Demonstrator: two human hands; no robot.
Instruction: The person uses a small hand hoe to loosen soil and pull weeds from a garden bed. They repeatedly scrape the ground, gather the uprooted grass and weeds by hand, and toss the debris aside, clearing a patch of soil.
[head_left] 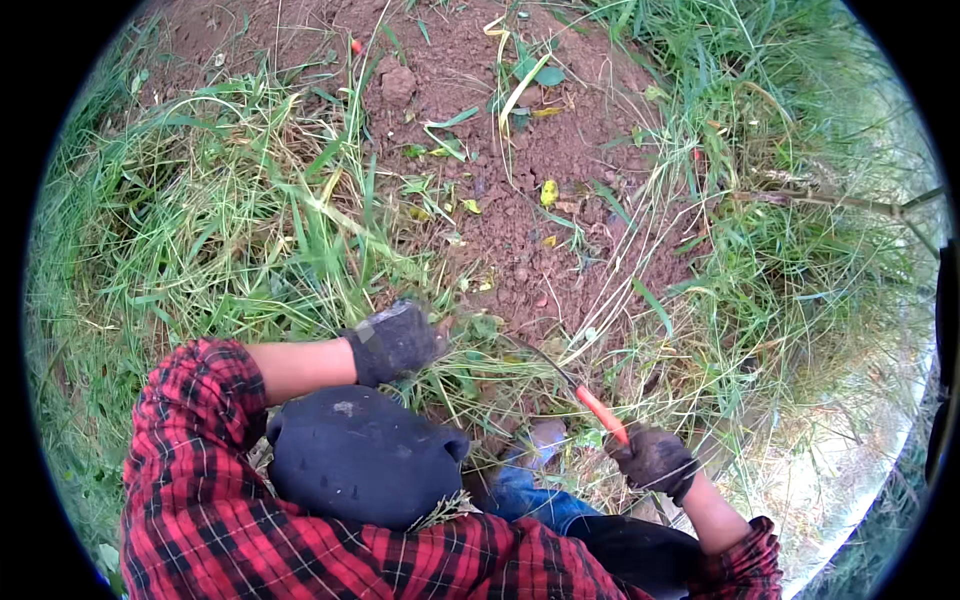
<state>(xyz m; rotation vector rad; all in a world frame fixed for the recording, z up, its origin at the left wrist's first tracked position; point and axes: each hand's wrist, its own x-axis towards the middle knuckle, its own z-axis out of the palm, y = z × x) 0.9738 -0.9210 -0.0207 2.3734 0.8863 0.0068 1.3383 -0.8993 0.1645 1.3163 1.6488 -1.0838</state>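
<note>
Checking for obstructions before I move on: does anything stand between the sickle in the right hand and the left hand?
Yes, grass: green strands lie between the sickle, held in the right hand, and the left hand. The sickle's far end is hard to make out there.

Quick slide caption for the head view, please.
Gloved right hand holds an orange-handled sickle; gloved left hand close to grass beside bare soil.

Supporting ground, as I view it remotely: bare reddish-brown soil (515,265), bearing a rounded clod (397,85), a small yellow leaf (549,193) and loose pale blades (517,95), flanked by green grass (225,235).
</note>
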